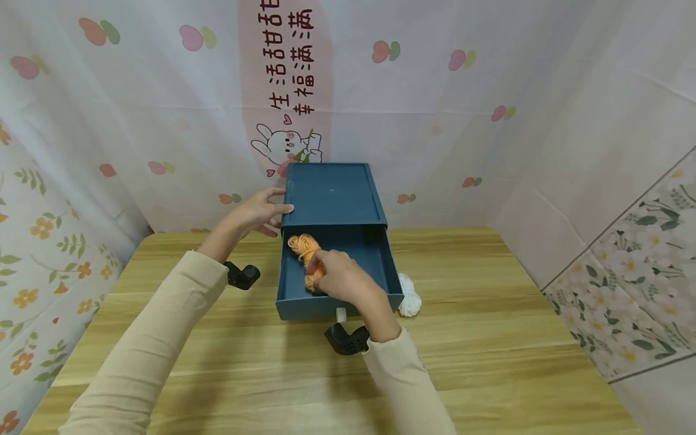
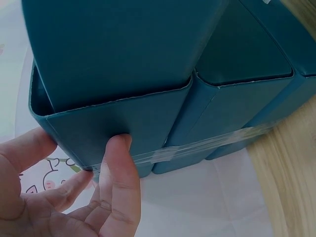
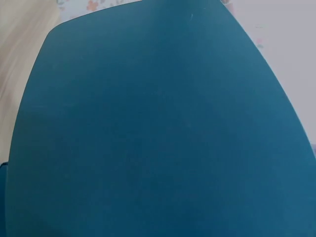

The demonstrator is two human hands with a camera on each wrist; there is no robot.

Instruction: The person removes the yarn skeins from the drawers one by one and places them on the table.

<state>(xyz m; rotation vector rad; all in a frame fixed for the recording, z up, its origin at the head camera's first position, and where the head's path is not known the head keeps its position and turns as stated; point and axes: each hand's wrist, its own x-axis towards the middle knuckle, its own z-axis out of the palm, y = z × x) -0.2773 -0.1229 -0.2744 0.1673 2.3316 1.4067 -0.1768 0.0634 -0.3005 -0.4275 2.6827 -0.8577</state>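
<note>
A blue drawer cabinet (image 1: 331, 193) stands at the back of the table, its top drawer (image 1: 307, 309) pulled out toward me. Inside that drawer, on its left side, lies an orange yarn skein (image 1: 304, 246). My right hand (image 1: 339, 275) reaches over the drawer front and pinches the near end of the skein with curled fingers. My left hand (image 1: 258, 211) rests its spread, fairly straight fingers against the cabinet's left side; in the left wrist view, fingertips touch the casing (image 2: 148, 118) beside clear tape. The drawer's blue front (image 3: 158, 123) fills the right wrist view, hiding the right hand there.
A white yarn skein (image 1: 409, 296) lies on the wooden table (image 1: 462, 356) just right of the drawer. A pale pull tab (image 1: 341, 315) sticks out of the drawer front. Behind the cabinet hangs a printed curtain (image 1: 424, 121). More drawers (image 2: 242, 54) sit under the top one.
</note>
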